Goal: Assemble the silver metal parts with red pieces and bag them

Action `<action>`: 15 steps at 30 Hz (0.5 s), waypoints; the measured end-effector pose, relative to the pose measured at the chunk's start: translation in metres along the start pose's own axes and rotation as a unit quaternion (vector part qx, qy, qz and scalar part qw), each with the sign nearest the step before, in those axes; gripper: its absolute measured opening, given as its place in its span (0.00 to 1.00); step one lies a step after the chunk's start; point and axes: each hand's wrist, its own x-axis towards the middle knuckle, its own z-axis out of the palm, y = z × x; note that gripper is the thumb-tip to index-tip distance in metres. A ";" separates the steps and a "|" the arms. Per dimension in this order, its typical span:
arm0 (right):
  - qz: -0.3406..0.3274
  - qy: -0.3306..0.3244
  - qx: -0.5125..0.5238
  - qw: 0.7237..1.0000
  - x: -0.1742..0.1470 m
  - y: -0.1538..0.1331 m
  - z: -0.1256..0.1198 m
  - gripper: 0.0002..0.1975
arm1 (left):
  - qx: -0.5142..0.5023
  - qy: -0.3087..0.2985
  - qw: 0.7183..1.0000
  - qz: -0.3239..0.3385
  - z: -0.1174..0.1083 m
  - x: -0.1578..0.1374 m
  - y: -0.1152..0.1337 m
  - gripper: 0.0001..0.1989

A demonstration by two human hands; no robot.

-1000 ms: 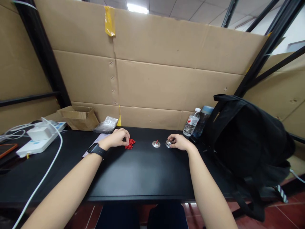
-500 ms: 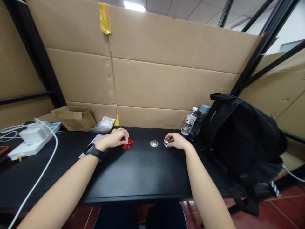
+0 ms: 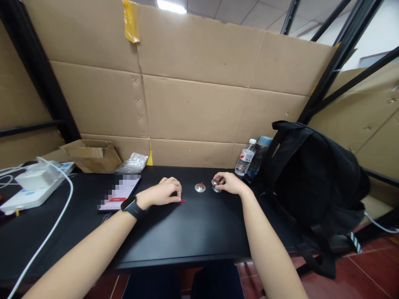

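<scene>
My left hand (image 3: 165, 192), a watch on its wrist, is low over the black table with fingers curled together. From its fingertips a thin red cord loop (image 3: 183, 201) sticks out; any other red cord is hidden behind the hand. Right of it lies a small silver metal disc (image 3: 200, 188) with a raised centre and a red cord end standing up from it. My right hand (image 3: 226, 183) pinches the upper one of two similar metal discs (image 3: 215, 182). That upper disc is tilted, partly raised off the lower disc (image 3: 217, 189).
A phone (image 3: 123, 193) and clear plastic packaging (image 3: 132, 163) lie left, near an open cardboard box (image 3: 93, 155) and a white power strip (image 3: 40, 187). Water bottles (image 3: 245, 158) and a black backpack (image 3: 318, 182) stand right. Cardboard (image 3: 190, 112) walls the back.
My left hand has moved right and nearer from the red cord pile, with one red loop now at its fingertips. In my right hand the upper disc has tilted up off the lower one.
</scene>
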 end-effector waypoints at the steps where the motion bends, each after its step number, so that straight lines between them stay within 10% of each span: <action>1: -0.002 0.005 0.000 1.000 0.000 0.001 0.000 0.17 | -0.001 0.006 1.000 0.003 0.002 0.001 -0.001 0.13; 15: -0.046 0.025 0.053 0.997 0.003 -0.002 0.006 0.19 | 0.044 0.063 0.997 0.029 0.017 0.007 0.014 0.06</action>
